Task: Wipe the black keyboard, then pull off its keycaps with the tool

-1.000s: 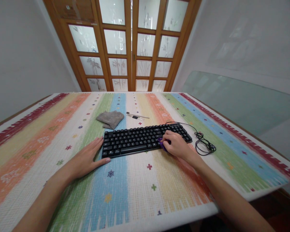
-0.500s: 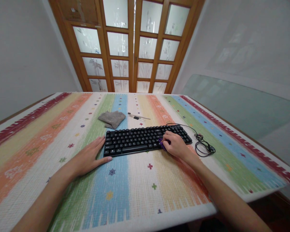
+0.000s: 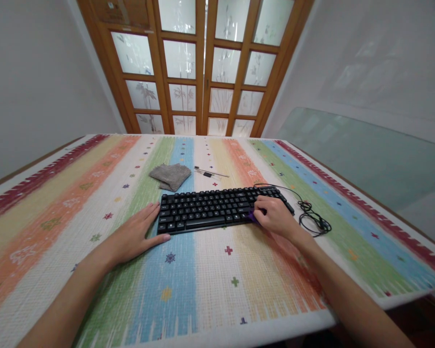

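Note:
A black keyboard [image 3: 206,210] lies flat on the striped tablecloth, its keys facing up. My left hand [image 3: 139,232] rests at its left end, fingers stretched out, with the fingertips along the side edge and the thumb by the front corner. Over the keys toward the right, my right hand [image 3: 274,216] is closed around some soft purple material [image 3: 252,216]. Only a small part of that material shows at the left of the fist, against the keys. The rest is hidden in the fingers, and I cannot tell exactly what kind it is.
Behind the keyboard lie a folded grey cloth [image 3: 170,177] and a thin brush-like tool [image 3: 212,172] beside a small dark-and-clear item [image 3: 208,175]. The keyboard's cable [image 3: 315,220] is coiled at the right. Wooden doors [image 3: 206,72] stand beyond the table.
My right hand has slid a little to the right along the keyboard with the purple material. My left hand stays at the left end. The view has shifted slightly.

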`<state>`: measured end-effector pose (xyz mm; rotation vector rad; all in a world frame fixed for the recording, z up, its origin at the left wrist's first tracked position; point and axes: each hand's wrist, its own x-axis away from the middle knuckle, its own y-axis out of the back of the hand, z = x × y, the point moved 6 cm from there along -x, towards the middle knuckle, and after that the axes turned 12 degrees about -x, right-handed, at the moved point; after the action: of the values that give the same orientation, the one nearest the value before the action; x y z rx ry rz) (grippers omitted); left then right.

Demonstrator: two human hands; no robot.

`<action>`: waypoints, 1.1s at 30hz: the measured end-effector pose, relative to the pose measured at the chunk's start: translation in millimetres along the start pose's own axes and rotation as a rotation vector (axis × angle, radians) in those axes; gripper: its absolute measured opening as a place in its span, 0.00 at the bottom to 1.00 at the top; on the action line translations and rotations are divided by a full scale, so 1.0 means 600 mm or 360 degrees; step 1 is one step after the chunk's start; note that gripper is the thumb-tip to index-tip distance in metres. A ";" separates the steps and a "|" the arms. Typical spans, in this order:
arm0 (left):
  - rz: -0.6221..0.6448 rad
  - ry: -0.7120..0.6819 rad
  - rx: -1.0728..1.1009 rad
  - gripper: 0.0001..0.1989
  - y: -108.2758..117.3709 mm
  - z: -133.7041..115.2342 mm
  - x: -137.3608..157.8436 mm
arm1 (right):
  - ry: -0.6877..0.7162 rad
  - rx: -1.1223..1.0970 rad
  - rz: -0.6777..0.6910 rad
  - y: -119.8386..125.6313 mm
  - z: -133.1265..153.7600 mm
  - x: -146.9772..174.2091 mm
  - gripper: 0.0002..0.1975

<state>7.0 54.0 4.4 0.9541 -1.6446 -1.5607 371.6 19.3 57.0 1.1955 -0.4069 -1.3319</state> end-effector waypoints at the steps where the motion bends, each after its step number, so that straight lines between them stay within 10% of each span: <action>1: -0.0011 -0.0007 -0.0004 0.47 0.000 0.000 0.000 | -0.0013 -0.0038 -0.0061 0.013 -0.004 0.001 0.13; 8: -0.0097 -0.0051 -0.0053 0.46 0.003 0.002 0.003 | -0.0548 -0.0267 -0.0740 0.123 -0.096 0.029 0.11; 16: -0.0150 -0.0038 -0.0086 0.39 0.016 0.000 -0.004 | -0.1073 0.0176 -0.0080 0.075 -0.161 0.031 0.19; 33: -0.0236 0.0080 0.0111 0.36 0.041 -0.011 -0.012 | -0.1282 0.0449 0.0239 0.083 -0.156 0.034 0.21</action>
<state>14.7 57.6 29.4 1.1664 -1.6340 -1.5711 479.0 31.0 53.1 0.7765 -1.2671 -1.6207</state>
